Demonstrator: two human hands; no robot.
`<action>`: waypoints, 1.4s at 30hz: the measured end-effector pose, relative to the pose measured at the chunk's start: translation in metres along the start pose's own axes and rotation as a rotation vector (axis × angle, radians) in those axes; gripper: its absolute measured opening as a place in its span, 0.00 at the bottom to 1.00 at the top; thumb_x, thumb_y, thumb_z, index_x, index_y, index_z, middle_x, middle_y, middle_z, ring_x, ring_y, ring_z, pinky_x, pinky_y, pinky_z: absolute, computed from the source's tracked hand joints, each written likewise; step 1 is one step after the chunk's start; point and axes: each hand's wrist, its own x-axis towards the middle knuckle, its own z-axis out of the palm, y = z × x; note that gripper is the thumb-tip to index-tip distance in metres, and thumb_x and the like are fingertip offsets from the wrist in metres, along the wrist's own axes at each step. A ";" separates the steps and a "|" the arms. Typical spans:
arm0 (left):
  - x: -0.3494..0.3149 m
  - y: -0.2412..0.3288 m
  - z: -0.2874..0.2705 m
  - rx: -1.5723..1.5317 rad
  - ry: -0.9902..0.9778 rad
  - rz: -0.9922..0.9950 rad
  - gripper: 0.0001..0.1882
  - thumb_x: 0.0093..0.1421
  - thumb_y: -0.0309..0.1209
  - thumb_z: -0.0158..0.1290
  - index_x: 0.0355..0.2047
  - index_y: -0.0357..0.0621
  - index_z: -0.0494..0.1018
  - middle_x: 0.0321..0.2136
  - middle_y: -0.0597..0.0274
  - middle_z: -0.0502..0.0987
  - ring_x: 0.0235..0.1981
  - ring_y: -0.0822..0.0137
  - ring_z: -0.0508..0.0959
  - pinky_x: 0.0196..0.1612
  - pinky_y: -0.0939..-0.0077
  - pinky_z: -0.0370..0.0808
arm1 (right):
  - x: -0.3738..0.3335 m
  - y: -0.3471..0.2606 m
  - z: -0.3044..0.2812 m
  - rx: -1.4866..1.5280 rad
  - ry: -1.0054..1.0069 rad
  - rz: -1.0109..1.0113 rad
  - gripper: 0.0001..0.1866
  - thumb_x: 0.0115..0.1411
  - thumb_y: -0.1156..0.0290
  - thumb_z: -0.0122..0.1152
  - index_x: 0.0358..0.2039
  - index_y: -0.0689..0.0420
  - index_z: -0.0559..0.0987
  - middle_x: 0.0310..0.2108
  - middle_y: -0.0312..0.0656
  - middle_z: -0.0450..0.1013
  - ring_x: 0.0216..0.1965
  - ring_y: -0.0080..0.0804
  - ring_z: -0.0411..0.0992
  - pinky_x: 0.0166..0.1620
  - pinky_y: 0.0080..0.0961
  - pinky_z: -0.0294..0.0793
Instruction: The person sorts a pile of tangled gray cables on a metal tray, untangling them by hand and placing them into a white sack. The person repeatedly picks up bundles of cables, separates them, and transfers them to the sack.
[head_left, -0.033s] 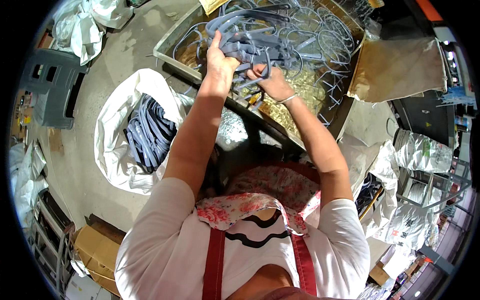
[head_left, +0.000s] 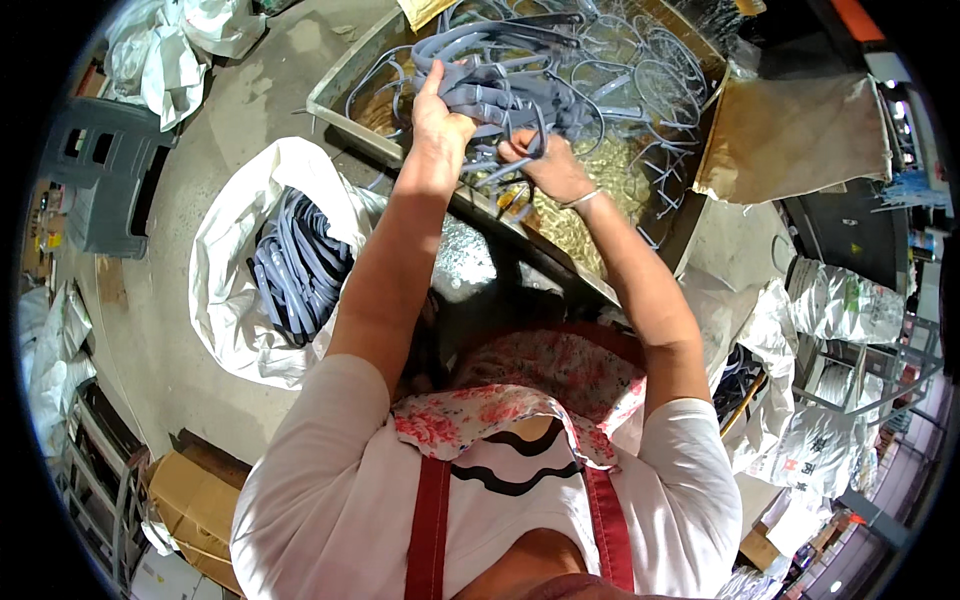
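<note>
Over the metal trough (head_left: 352,132), my left hand (head_left: 441,122) is wrapped round a bundle of blue-grey plastic strips (head_left: 490,98), its thumb up along their near side. The strips curve away from it to the far left and to the right. Just right of the bundle is my right hand (head_left: 556,168), its fingers closed on a thin blue-grey strip that loops in front of them. Fingertips there are partly covered, so the exact grip is hard to see. Thin looped blue-grey pieces (head_left: 640,90) lie tangled in the trough, with a shiny yellowish surface (head_left: 590,235) below.
On the floor at left, an open white sack (head_left: 225,250) holds similar grey strips (head_left: 300,265). A dark grey plastic stool (head_left: 110,180) stands further left, and a cardboard box (head_left: 195,510) lies near-left. A brown sheet (head_left: 795,140) borders the trough's right side. White sacks (head_left: 815,450) stand at right.
My right hand has shifted slightly right and toward me, with the thin looped strip beside it. The bundle has moved slightly; my left hand stays nearly in place.
</note>
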 end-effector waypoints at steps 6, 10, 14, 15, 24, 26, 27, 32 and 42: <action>-0.005 0.017 0.007 0.062 -0.024 0.130 0.13 0.58 0.38 0.48 0.30 0.38 0.69 0.28 0.55 0.75 0.32 0.59 0.75 0.40 0.61 0.73 | -0.123 -0.036 -0.069 -0.852 0.046 -0.101 0.07 0.49 0.69 0.56 0.27 0.59 0.75 0.24 0.49 0.72 0.27 0.48 0.71 0.33 0.37 0.70; -0.016 0.024 0.018 0.061 0.053 0.134 0.13 0.57 0.40 0.50 0.31 0.43 0.72 0.29 0.59 0.76 0.31 0.61 0.76 0.36 0.61 0.74 | -0.268 -0.067 -0.140 -0.500 0.858 -0.005 0.09 0.47 0.82 0.56 0.31 0.62 0.73 0.24 0.41 0.67 0.25 0.29 0.69 0.29 0.17 0.68; -0.019 0.021 0.020 -0.005 -0.009 -0.029 0.11 0.56 0.40 0.52 0.29 0.45 0.73 0.26 0.63 0.77 0.26 0.64 0.77 0.28 0.66 0.75 | -0.392 -0.060 -0.162 -1.308 1.293 0.526 0.08 0.54 0.71 0.56 0.30 0.63 0.73 0.28 0.44 0.70 0.27 0.29 0.69 0.30 0.22 0.67; -0.021 0.016 0.022 0.002 0.003 -0.056 0.12 0.55 0.40 0.52 0.29 0.45 0.73 0.26 0.63 0.77 0.25 0.64 0.77 0.27 0.67 0.75 | -0.414 -0.044 -0.159 -1.255 1.311 0.754 0.12 0.51 0.69 0.61 0.30 0.64 0.72 0.29 0.48 0.70 0.29 0.35 0.70 0.33 0.25 0.69; -0.059 0.000 0.026 0.060 -0.062 -0.153 0.11 0.56 0.37 0.51 0.29 0.41 0.72 0.26 0.59 0.77 0.26 0.64 0.77 0.30 0.68 0.75 | -0.413 -0.016 -0.154 -0.491 1.091 0.431 0.23 0.52 0.69 0.62 0.46 0.68 0.69 0.42 0.49 0.70 0.42 0.33 0.70 0.43 0.21 0.69; -0.064 0.000 0.020 0.172 -0.170 -0.111 0.12 0.57 0.36 0.51 0.31 0.38 0.71 0.25 0.59 0.75 0.26 0.63 0.76 0.32 0.68 0.75 | -0.366 -0.029 -0.151 -0.320 1.024 0.228 0.18 0.54 0.69 0.59 0.43 0.68 0.72 0.38 0.44 0.73 0.39 0.27 0.71 0.40 0.18 0.71; -0.072 0.000 0.025 0.202 -0.186 -0.125 0.12 0.57 0.36 0.51 0.31 0.37 0.70 0.26 0.58 0.75 0.27 0.62 0.76 0.33 0.68 0.75 | -0.340 -0.042 -0.148 -0.293 0.961 0.164 0.17 0.55 0.70 0.58 0.42 0.68 0.72 0.37 0.43 0.73 0.39 0.26 0.71 0.40 0.19 0.71; -0.113 -0.006 0.047 0.303 -0.302 -0.179 0.16 0.55 0.35 0.53 0.34 0.32 0.68 0.27 0.51 0.73 0.30 0.59 0.75 0.37 0.65 0.74 | -0.207 -0.080 -0.115 0.404 0.584 0.109 0.16 0.55 0.68 0.57 0.38 0.70 0.73 0.34 0.46 0.73 0.34 0.27 0.72 0.39 0.19 0.73; -0.136 -0.014 0.048 0.970 -0.590 -0.116 0.20 0.51 0.25 0.55 0.44 0.32 0.66 0.31 0.53 0.74 0.26 0.61 0.77 0.30 0.68 0.77 | -0.025 -0.078 -0.070 1.166 0.159 0.118 0.24 0.55 0.58 0.57 0.42 0.66 0.69 0.35 0.48 0.72 0.37 0.35 0.73 0.42 0.32 0.75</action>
